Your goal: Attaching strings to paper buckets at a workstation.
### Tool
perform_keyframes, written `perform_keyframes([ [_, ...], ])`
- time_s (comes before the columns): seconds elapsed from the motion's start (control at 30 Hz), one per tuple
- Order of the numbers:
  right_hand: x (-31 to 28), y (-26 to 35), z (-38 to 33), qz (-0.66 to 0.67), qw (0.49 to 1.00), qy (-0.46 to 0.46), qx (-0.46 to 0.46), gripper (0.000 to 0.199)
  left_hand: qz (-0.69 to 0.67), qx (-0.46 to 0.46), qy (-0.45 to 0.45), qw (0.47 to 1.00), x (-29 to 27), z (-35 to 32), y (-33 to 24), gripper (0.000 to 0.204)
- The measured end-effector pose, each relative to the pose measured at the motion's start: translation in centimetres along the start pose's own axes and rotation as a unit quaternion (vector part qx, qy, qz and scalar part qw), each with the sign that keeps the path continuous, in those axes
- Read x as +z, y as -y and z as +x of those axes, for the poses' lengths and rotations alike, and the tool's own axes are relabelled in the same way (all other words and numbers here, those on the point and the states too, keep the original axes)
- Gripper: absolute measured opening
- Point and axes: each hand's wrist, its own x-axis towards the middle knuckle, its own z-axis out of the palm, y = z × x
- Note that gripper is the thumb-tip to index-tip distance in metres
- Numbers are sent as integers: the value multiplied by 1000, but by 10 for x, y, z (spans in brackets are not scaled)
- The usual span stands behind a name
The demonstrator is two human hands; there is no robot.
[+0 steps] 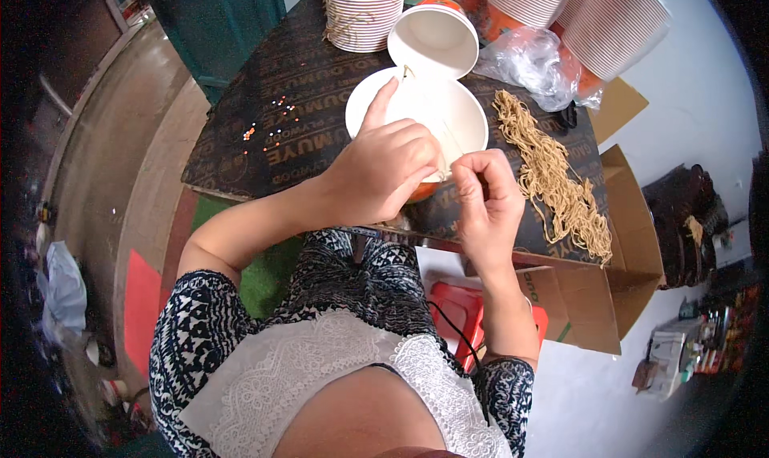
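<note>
A white paper bucket (469,110) with an orange outside stands at the near edge of the table, its mouth facing up. My left hand (384,170) lies over its near rim, index finger stretched out across the mouth, the other fingers curled in by the rim. What exactly those fingers pinch is partly hidden. At the rim's right side, my right hand (490,194) has thumb and forefinger pinched on a thin tan cord (445,130). This cord crosses the mouth from the far rim. Beside my right hand lies a long heap of tan cords (549,174).
Another paper bucket (434,42) lies tipped behind, near a tall nested stack of buckets (364,14). More stacks (615,27) and clear plastic wrap (533,62) fill the back right. Small beads (272,122) dot the left tabletop. An open cardboard box (633,242) is right of the table.
</note>
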Motion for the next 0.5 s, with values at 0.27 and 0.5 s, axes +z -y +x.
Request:
perform_keyframes([
  [0.27,-15,-21,3,-159,984,-42,-63,8,-4,45,35,998,-10,-11,2,12],
  [0.5,-13,-16,-1,-168,975,5,-142,13,32,-46,-108,993,-17,-23,22,9],
])
